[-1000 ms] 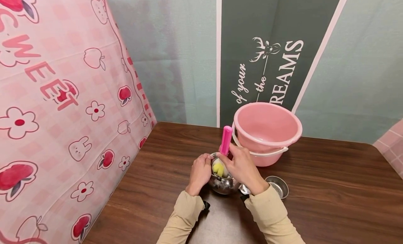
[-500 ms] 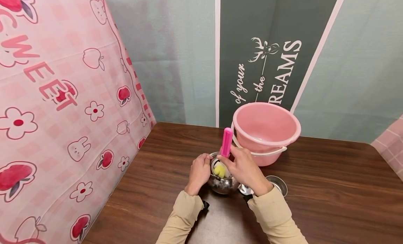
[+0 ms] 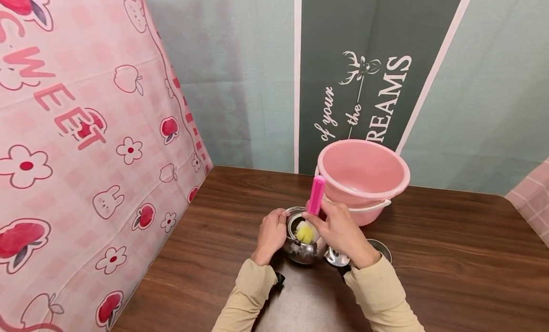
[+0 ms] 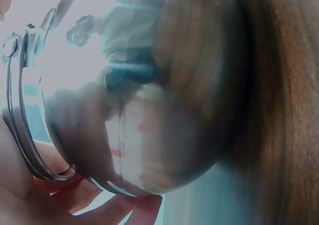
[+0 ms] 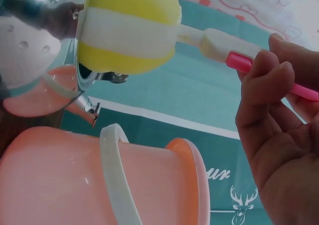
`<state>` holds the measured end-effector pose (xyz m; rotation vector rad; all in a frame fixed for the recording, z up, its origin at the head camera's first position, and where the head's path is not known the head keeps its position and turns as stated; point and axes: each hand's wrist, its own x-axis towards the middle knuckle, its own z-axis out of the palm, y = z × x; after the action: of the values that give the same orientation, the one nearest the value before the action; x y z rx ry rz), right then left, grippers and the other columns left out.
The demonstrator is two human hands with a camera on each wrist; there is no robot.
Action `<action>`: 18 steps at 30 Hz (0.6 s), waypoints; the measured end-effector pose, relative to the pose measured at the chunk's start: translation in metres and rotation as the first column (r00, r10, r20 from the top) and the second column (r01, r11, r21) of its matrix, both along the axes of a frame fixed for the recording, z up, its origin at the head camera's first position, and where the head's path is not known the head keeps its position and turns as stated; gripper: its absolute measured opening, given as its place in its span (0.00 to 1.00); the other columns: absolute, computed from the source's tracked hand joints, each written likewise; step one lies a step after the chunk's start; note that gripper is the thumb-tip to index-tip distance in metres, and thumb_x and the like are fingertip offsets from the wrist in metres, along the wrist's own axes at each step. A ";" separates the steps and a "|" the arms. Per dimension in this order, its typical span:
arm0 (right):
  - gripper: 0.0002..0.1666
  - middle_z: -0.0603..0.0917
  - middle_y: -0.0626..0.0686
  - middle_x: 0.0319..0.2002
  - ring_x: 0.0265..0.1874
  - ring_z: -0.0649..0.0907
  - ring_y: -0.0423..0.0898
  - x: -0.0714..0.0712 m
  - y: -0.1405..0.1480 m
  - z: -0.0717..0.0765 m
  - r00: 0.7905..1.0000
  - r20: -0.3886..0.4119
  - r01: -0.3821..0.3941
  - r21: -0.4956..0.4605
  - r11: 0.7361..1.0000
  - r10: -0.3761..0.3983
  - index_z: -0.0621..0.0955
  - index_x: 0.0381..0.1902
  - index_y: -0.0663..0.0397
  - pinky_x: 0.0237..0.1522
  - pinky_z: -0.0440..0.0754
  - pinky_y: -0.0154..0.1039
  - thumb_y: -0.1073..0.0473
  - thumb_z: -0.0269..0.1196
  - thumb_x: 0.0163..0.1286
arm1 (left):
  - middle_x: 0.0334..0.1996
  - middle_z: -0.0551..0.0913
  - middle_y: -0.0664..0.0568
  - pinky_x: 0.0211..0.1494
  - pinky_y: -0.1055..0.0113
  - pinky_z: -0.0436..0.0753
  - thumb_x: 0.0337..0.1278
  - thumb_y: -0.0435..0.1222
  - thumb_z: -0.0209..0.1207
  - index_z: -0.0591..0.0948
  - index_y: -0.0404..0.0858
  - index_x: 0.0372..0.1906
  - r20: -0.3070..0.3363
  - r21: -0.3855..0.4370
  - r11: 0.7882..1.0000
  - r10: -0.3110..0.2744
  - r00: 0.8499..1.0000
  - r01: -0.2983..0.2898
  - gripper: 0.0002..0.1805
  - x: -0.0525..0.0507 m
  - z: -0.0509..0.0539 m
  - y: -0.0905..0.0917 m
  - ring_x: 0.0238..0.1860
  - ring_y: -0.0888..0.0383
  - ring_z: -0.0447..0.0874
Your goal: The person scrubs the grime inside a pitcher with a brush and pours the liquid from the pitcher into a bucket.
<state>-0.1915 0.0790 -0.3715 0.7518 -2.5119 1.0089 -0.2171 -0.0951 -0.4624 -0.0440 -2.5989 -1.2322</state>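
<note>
A round, shiny metal teapot (image 3: 302, 255) stands on the wooden table. My left hand (image 3: 271, 233) grips its rim and far-left side, fingers curled against the body in the left wrist view. My right hand (image 3: 340, 228) pinches the pink handle (image 3: 317, 195) of a sponge bottle brush. Its yellow and white sponge head (image 5: 129, 31) sits at the teapot's mouth, partly inside the opening; how deep its tip reaches is hidden. In the right wrist view, thumb and fingers close around the handle.
Behind my right hand stands a pink bucket (image 3: 364, 172) with a white handle. A shallow round metal strainer (image 3: 381, 249) lies to the right, partly covered by my arm. Beside the teapot is a small shiny metal piece (image 3: 337, 257). Printed cloths hang behind and left.
My right hand and the brush have shifted slightly rightward and toward me, with the sponge moving right in the teapot's mouth. My left hand and the teapot have stayed in place.
</note>
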 end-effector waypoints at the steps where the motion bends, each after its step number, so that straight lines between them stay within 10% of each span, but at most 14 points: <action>1: 0.11 0.82 0.45 0.26 0.19 0.73 0.36 0.000 0.001 0.000 1.000 0.004 0.002 -0.001 1.000 -0.002 0.80 0.42 0.54 0.30 0.76 0.32 0.56 0.66 0.64 | 0.41 0.86 0.49 0.47 0.50 0.80 0.69 0.36 0.46 0.84 0.41 0.38 0.000 -0.001 1.000 -0.001 1.000 0.001 0.14 0.000 0.000 0.000 0.46 0.46 0.85; 18: 0.12 0.79 0.48 0.20 0.11 0.70 0.34 -0.012 0.011 -0.006 0.996 0.042 0.077 -0.053 0.996 -0.075 0.80 0.43 0.55 0.23 0.73 0.32 0.56 0.66 0.64 | 0.40 0.87 0.48 0.50 0.52 0.80 0.69 0.36 0.46 0.84 0.39 0.38 -0.031 -0.026 0.999 -0.021 0.999 0.020 0.15 -0.001 0.000 -0.001 0.47 0.47 0.85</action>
<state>-0.2037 0.0898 -0.3774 0.6208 -2.5157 1.0715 -0.2185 -0.0961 -0.4625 -0.0943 -2.5931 -1.1958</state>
